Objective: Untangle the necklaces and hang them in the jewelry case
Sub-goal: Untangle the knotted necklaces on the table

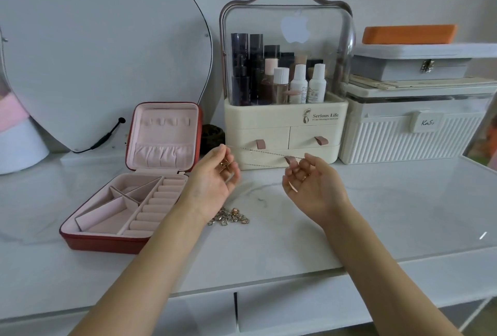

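**Both hands pinching one chain, rest of the pile waiting**

Pinched at both ends: the left hand (215, 174) has its fingertips closed on one end of a thin chain necklace (265, 153), plus some gold pendant or clasp bits tucked in the palm, and the right hand (313, 185) pinches the other end, with the chain running taut-ish between them. Looks like two strands, so probably doubled over.

Working near to far. Closest, at 6 o'clock from the left hand, a tangled heap of gold chains (228, 218) sits on the white marble-look tabletop (295, 241), just beside the left wrist. At 9 o'clock from that heap is the open red jewelry case (129, 201), pink lining, hooks up in the lid. Further back at 12 o'clock, a cream cosmetics organizer (286, 110) with bottles.

What could go wrong, my guess:
- pull the chain too hard and a fine link snaps or a hidden knot cinches tighter
- the wrist drags across the heap and re-snarls it or sweeps it toward the table edge
- the slack strand snags on the organizer's drawer tabs, which sit right behind it

Hard to make out: the chain is so thin it nearly vanishes against the organizer, the clasp is hidden by fingers, and I can't count how many necklaces are in the heap.
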